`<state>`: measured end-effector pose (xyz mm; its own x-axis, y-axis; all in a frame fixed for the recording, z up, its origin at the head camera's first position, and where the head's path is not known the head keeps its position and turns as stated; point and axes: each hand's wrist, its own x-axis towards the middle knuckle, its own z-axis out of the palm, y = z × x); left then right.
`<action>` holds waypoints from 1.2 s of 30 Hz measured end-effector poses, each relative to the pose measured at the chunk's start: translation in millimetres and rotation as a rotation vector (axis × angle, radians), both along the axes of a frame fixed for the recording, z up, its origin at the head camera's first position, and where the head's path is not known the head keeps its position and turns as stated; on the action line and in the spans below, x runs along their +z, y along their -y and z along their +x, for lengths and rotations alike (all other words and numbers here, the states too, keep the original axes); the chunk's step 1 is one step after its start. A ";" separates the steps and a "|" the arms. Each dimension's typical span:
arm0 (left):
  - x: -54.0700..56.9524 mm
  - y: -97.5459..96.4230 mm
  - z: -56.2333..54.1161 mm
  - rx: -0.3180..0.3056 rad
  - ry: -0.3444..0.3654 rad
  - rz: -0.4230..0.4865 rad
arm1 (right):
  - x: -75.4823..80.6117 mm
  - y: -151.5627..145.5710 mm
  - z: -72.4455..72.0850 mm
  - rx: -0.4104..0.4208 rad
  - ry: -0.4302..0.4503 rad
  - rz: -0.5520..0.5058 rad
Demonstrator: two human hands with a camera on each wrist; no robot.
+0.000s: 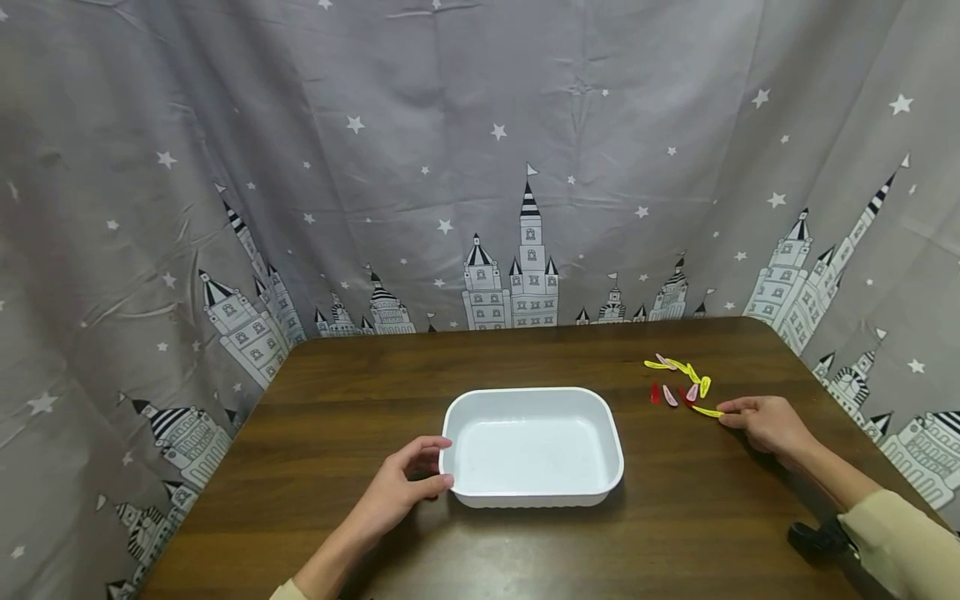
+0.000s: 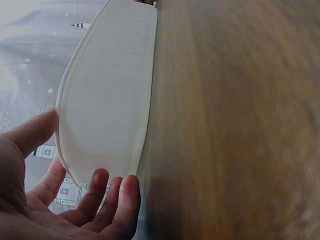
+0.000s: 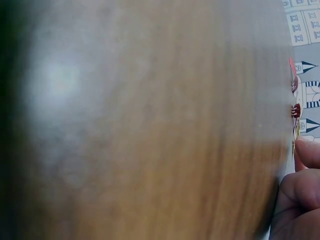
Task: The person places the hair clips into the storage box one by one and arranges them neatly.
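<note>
At the left end of a white plastic tray (image 1: pixel 536 446), my left hand (image 1: pixel 397 483) grips the rim and wall. The left wrist view shows the thumb on the rim and the other fingers curled against the tray's outer wall (image 2: pixel 107 95). My right hand (image 1: pixel 768 427) pinches one end of a yellow snap hair clip (image 1: pixel 707 412) between thumb and fingertips, low over the table. Just beyond it lie several more hair clips: red (image 1: pixel 655 393), pink (image 1: pixel 670 397) and yellow (image 1: pixel 705 387). In the right wrist view only part of the right hand (image 3: pixel 300 192) shows, at the right edge.
The dark wooden table (image 1: pixel 337 400) carries the tray near its middle and the clips to the right. A grey curtain (image 1: pixel 450 100) printed with castles and stars hangs behind and along both sides. A black strap piece (image 1: pixel 816 542) is at the right wrist.
</note>
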<state>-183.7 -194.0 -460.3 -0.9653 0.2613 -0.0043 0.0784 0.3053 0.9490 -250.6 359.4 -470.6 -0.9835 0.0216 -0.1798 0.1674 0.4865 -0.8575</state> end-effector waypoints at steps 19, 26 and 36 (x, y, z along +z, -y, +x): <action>0.3 -0.6 1.1 0.003 -0.004 -0.018 | 13.4 6.1 -2.6 0.029 -0.034 -0.007; 1.1 -0.5 2.0 -0.004 -0.008 -0.010 | 20.8 14.1 -5.4 0.047 -0.029 0.009; 1.3 -0.9 1.4 -0.003 -0.011 -0.016 | 36.1 29.6 -9.5 0.076 -0.051 0.029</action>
<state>-182.4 -193.1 -459.0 -0.9645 0.2642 0.0024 0.0899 0.3198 0.9432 -260.2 329.8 -434.5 -0.9904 -0.0488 -0.1295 0.0854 0.5207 -0.8494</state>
